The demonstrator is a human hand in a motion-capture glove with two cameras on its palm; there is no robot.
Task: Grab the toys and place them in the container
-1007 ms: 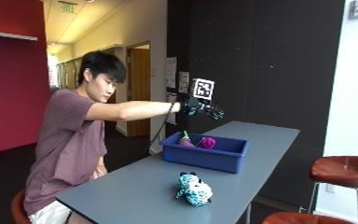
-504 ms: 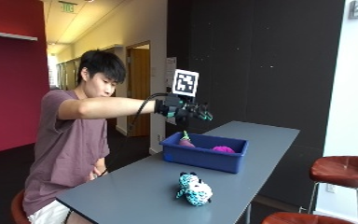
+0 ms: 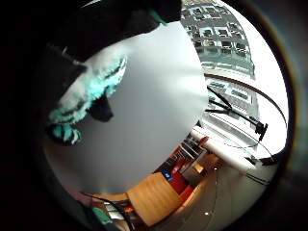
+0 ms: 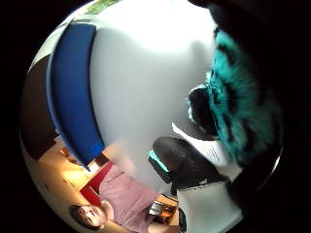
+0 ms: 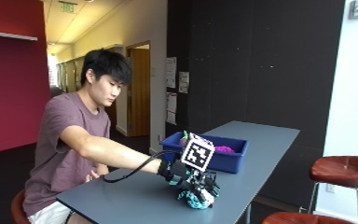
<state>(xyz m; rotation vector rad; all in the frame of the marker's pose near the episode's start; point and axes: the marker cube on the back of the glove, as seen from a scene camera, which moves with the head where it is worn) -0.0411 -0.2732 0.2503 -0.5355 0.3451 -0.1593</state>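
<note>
Gloved right hand (image 5: 191, 179) curls over the teal plush toy (image 5: 196, 198) on the table (image 5: 135, 198), gripping it

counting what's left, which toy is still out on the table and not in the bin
The teal, white and black plush toy under the gloved right hand. It lies on the grey table, while the pink toy sits inside the blue container.

Right arm stretched forward and down — the gloved hand (image 5: 194, 179) low, its fingers curled downward.
</note>
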